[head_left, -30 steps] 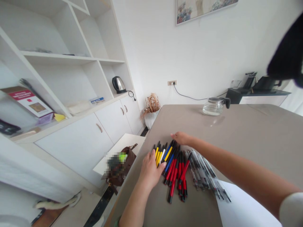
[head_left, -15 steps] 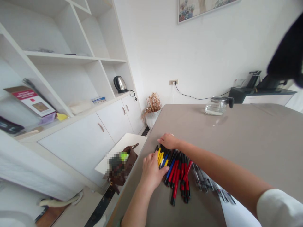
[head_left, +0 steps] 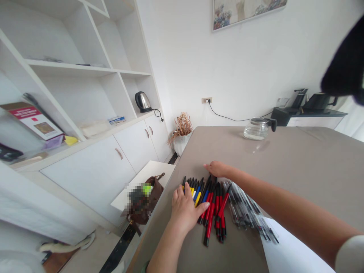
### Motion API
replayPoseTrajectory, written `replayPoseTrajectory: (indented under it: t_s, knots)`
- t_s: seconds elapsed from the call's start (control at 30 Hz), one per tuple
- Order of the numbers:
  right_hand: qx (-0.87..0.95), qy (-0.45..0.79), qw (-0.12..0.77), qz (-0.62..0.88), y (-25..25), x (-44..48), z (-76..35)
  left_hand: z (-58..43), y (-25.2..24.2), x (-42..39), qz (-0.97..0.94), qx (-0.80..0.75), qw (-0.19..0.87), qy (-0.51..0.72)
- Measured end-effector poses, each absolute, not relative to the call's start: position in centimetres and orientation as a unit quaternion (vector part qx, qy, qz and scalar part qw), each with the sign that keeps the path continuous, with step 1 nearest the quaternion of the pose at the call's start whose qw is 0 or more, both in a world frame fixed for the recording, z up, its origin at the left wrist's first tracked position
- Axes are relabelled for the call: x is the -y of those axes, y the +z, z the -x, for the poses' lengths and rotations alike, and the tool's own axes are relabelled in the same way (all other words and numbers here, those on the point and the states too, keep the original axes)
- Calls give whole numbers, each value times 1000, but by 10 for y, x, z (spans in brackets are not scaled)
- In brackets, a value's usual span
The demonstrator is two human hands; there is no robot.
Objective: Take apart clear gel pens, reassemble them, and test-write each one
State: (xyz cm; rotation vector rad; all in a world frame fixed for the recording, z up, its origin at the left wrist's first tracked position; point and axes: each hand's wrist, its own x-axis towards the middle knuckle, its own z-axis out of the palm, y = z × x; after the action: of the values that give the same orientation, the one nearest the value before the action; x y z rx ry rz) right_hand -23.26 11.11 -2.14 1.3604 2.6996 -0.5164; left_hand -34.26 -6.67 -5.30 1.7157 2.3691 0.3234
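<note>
My left hand (head_left: pixel 186 210) rests on the left part of a row of pens, fingers spread and thumb stretched out to the right. Under and beside it lie yellow pens (head_left: pixel 198 198), with blue and white ones among them. At the far ends of the pens, my right hand (head_left: pixel 217 169) points left with a finger stretched out, close to the black pen tips; its other fingers are partly hidden. Several red pens with black ends (head_left: pixel 209 227) lie between the hands and the clear pens. Clear pens (head_left: pixel 243 208) fan out below my right forearm.
White paper (head_left: pixel 284 246) lies under some clear pens. A glass pot (head_left: pixel 256 129) with a dark handle stands farther back on the brown table (head_left: pixel 298 167). Left of the table edge, a brown bag (head_left: pixel 156 197) sits on a white surface. White shelves hold a kettle (head_left: pixel 143 102).
My right hand has moved right along the far pen ends, away from the left hand. Tips of the yellow and blue pens are now uncovered. My left hand has shifted slightly down.
</note>
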Motion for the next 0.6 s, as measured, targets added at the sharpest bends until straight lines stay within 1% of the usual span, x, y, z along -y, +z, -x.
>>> replayPoseTrajectory:
  t_s: [0.1,0.23,0.33,0.4,0.47,0.5,0.53,0.6]
  knots:
    - [-879,-215,39,-424,-22,-104,225,338,-50,67,-573,-805,107,109]
    - [-877,-244,25,-412,-19,-98,219,333,-46,68,-578,-800,122,104]
    - [-888,-275,24,-367,-9,-91,207,329,-43,70,-584,-795,132,93]
    - [-913,-254,-21,-319,1,-83,193,329,-43,70,-585,-795,135,86]
    - [-943,-194,-86,-256,10,-72,176,329,-44,69,-584,-796,133,84]
    - [-956,-188,-83,-208,13,-66,166,329,-46,69,-584,-797,131,84]
    - [-966,-194,-57,-163,15,-61,157,328,-47,69,-583,-798,127,86]
    - [-979,-169,-21,-114,13,-52,142,327,-49,68,-578,-802,117,90]
